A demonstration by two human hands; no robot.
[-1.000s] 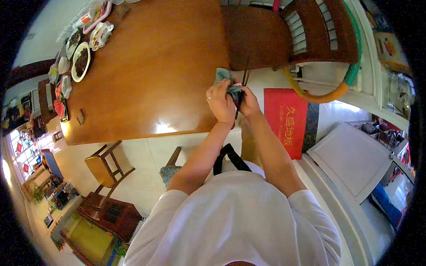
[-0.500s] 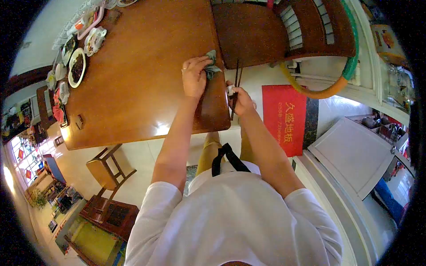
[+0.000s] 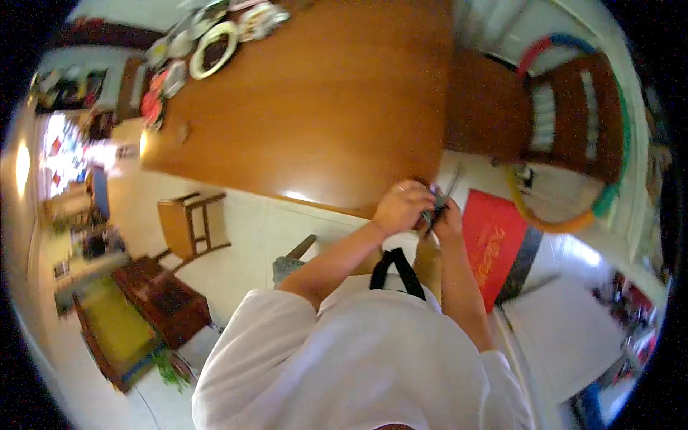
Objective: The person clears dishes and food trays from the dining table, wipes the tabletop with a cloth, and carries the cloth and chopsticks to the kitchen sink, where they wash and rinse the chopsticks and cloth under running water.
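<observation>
My left hand (image 3: 403, 208) is closed on a grey-green cloth (image 3: 434, 208) at the near right corner of the wooden table (image 3: 308, 129). Against it, my right hand (image 3: 448, 221) grips dark chopsticks (image 3: 454, 180) that point up and away, past the table's edge. The two hands meet around the cloth and the lower part of the chopsticks. Motion blur hides the fingertips and whatever else my right hand holds.
Plates and bowls of food (image 3: 215, 50) stand at the table's far left. A wooden chair with a coloured hoop (image 3: 566, 226) is at the right, near a red mat (image 3: 490, 244). A stool (image 3: 188, 226) stands at the left.
From the tabletop, my left hand with the cloth has come back to the chopsticks in my right hand. The view has turned, so the table and chair appear shifted right and down.
</observation>
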